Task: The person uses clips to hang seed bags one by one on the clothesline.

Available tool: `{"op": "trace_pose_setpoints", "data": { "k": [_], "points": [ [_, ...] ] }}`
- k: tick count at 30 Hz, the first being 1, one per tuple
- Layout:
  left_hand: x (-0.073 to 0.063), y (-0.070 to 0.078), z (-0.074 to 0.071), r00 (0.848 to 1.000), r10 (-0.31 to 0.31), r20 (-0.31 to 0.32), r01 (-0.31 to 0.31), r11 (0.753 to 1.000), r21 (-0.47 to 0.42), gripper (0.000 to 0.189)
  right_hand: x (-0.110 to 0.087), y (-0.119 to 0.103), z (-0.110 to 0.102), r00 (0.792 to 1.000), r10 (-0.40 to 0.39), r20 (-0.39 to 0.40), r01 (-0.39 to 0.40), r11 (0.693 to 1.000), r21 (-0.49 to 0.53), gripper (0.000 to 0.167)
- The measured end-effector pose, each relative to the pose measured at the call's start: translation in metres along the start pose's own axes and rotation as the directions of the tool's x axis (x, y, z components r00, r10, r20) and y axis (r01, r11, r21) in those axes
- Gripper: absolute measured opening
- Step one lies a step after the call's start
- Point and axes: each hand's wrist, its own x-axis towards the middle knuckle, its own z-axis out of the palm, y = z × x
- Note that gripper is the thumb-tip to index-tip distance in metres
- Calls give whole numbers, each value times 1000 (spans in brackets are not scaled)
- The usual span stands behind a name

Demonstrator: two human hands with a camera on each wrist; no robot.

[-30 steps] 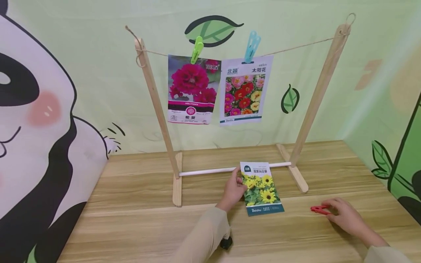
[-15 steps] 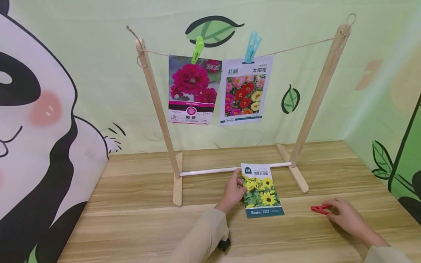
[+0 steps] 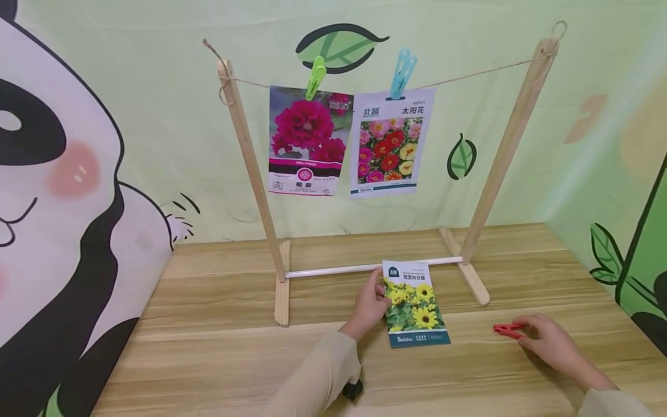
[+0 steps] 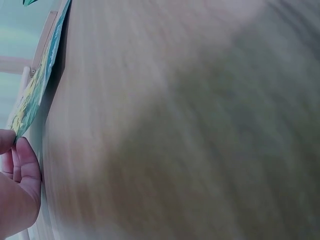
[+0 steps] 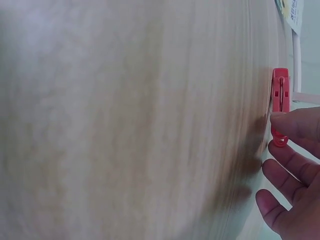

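A seed packet with yellow sunflowers (image 3: 414,304) is pinched at its left edge by my left hand (image 3: 370,304); in the left wrist view the packet (image 4: 37,92) tilts up from the table between thumb and fingers. To the right, my right hand (image 3: 549,341) pinches a red clothespin (image 3: 506,330) by its handle end, low at the tabletop. The right wrist view shows thumb and index finger on the clothespin (image 5: 281,95), other fingers loosely bent. Above, a magenta hollyhock packet (image 3: 307,130) hangs under a green clothespin (image 3: 315,78), beside a mixed-flower packet (image 3: 388,145) under a blue clothespin (image 3: 402,74).
A twine line (image 3: 479,74) runs between two wooden posts (image 3: 247,156) with flat feet on the wooden table (image 3: 208,359). A white rod (image 3: 333,270) joins the posts low down, behind the sunflower packet. A cartoon panda backdrop (image 3: 140,231) stands behind and left.
The sunflower packet's lower edge has shifted slightly toward the person with the left hand holding on. The right hand and red clothespin have stayed almost still.
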Motion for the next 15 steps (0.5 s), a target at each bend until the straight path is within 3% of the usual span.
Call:
{"op": "trace_pose_setpoints", "data": {
  "k": [8,15],
  "points": [
    [-2,0,-2,1000,9,-1,-9,1000,21,68,1,0,-2,999,44,28,-45,998,41,32],
    [-4,-2,-4,1000,3,9,-3,1000,-1,70,1,-4,-5,999,40,1,-40,998,45,33]
  ]
}}
